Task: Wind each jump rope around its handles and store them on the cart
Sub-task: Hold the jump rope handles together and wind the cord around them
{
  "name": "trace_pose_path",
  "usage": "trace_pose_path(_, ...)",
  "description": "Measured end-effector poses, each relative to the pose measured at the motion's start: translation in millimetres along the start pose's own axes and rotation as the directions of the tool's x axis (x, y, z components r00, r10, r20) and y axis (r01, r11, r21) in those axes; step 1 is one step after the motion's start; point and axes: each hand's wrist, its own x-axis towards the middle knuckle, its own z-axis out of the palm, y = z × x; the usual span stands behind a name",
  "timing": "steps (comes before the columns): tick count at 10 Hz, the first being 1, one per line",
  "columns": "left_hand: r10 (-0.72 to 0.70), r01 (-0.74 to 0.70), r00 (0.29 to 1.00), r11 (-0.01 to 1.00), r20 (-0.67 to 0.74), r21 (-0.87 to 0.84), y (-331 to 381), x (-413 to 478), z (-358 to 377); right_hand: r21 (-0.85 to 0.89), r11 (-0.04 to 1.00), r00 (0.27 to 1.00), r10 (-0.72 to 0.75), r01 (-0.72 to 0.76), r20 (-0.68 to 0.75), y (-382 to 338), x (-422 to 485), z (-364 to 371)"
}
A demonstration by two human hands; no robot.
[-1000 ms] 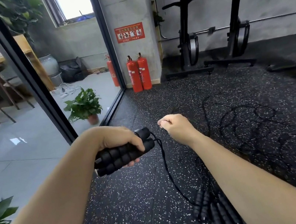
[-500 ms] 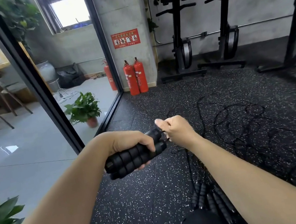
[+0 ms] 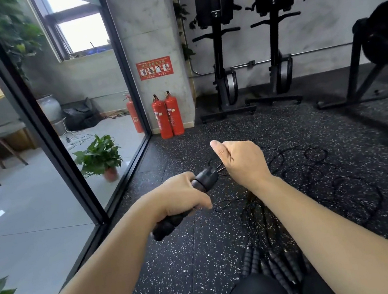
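Winding rope one: left hand (image 3: pixel 182 194) is clamping the paired handles (image 3: pixel 184 204), right hand (image 3: pixel 242 159) is pinching the cord, other jump ropes (image 3: pixel 302 180) are lying loose on the floor (image 3: pixel 183 275), cart not in sight.

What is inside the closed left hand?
The left hand wraps the black handles, whose ends stick out both sides. The middle is covered, so any wound rope there is hidden.

Left hand (image 3: pixel 182 194) grips the black handles (image 3: pixel 204 179), tilted up to the right. Right hand (image 3: pixel 241 158) is a fist pinching the cord (image 3: pixel 219 167) just beside their tip. Loose ropes (image 3: pixel 319 177) sprawl across the floor (image 3: pixel 183 275), spare handles (image 3: pixel 253 260) near the knees.
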Motion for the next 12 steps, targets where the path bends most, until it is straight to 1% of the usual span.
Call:
trace_pose_path(1,0.093,-0.006,0.977,0.91,-0.19,0.415,10,-10,5,-0.055,0.998,0.999,0.04,-0.042,-0.024,12,-1,-13)
trace_pose_path(2,0.148,-0.022,0.96,0.887,-0.24,0.462,13,-17,9,-0.049,0.997,0.998,0.054,-0.056,-0.033,19,1,-23)
trace_pose_path(4,0.299,-0.067,0.909,0.791,-0.289,0.608,17,-24,9,-0.002,0.998,0.997,0.068,-0.068,-0.04,18,5,-33)
trace_pose_path(5,0.299,-0.079,0.912,0.8,-0.282,0.595,19,-26,4,0.04,0.996,0.996,0.087,-0.086,-0.028,18,5,-36)
trace_pose_path(6,0.237,-0.12,0.944,0.895,-0.23,0.43,21,-30,0,0.185,0.979,0.996,0.092,-0.087,-0.019,12,5,-38)
trace_pose_path(7,0.303,-0.247,0.928,0.935,-0.215,0.253,28,-38,6,0.568,0.809,0.983,0.185,-0.15,-0.003,6,8,-41)
trace_pose_path(8,0.4,-0.343,0.875,0.909,-0.272,0.236,37,-45,16,0.805,0.551,0.937,0.348,-0.221,0.019,-2,9,-42)
trace_pose_path(9,0.451,-0.379,0.834,0.887,-0.319,0.264,47,-46,23,0.824,0.493,0.917,0.39,-0.281,0.079,-11,9,-35)
trace_pose_path(10,0.462,-0.394,0.825,0.883,-0.325,0.256,52,-43,23,0.804,0.391,0.884,0.33,-0.447,0.33,-14,3,-27)
trace_pose_path(11,0.45,-0.417,0.847,0.893,-0.283,0.17,53,-38,21,0.716,0.476,0.858,0.225,-0.51,0.462,-15,-7,-18)
trace_pose_path(12,0.439,-0.431,0.863,0.898,-0.252,0.086,53,-35,19,0.671,0.526,0.844,0.209,-0.523,0.494,-21,-14,-22)
